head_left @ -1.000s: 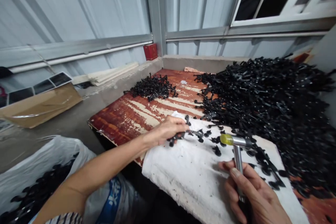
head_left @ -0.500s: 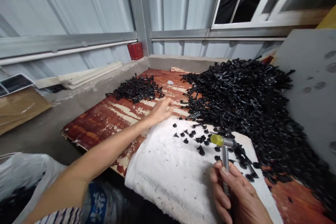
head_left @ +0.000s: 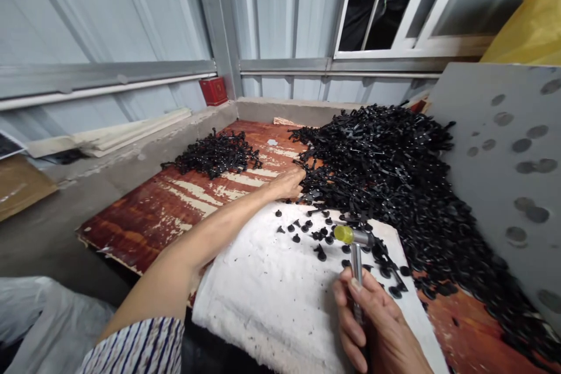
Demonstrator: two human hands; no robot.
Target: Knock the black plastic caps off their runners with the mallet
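Note:
In my right hand is a small mallet with a metal handle and a yellow face, its head raised above a white cloth. My fingers are wrapped round the handle. My left hand reaches forward to the near left edge of a large heap of black plastic parts. Its fingers are curled together at the heap, and their tips are hidden among the parts. Several small black round-headed pieces lie loose on the cloth, between my two hands.
A smaller pile of black parts sits on the worn red board at the left. A grey spotted panel stands along the right side. A red box rests on the ledge in the corner. Plastic bags are at lower left.
My left hand has moved right, from above the bare board to the edge of the large heap. The view has shifted right; my right hand keeps the mallet in much the same pose.

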